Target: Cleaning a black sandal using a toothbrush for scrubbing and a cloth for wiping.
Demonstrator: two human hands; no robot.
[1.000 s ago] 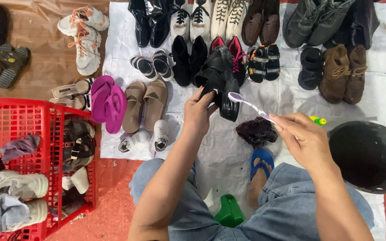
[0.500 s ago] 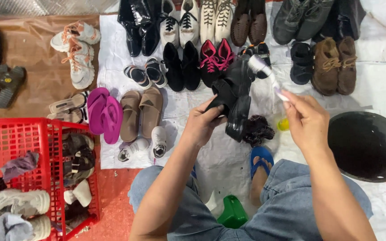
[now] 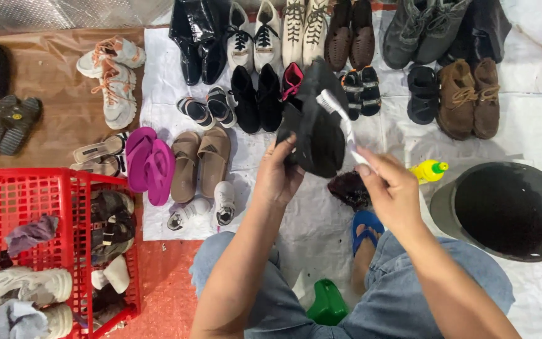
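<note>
Near the middle of the frame, the left hand [image 3: 278,172] is gripping a black shoe [image 3: 316,122] from below, while the right hand [image 3: 391,191] is pinching a white toothbrush [image 3: 341,122] whose head is lying against the shoe's upper part. Just below the shoe a dark rag [image 3: 349,188] is lying on the white sheet [image 3: 321,220], with a yellow bottle [image 3: 428,171] and a black basin [image 3: 509,210] at right. Rows of shoes are filling the top, and a red basket [image 3: 51,188] is sitting at lower left.
</note>
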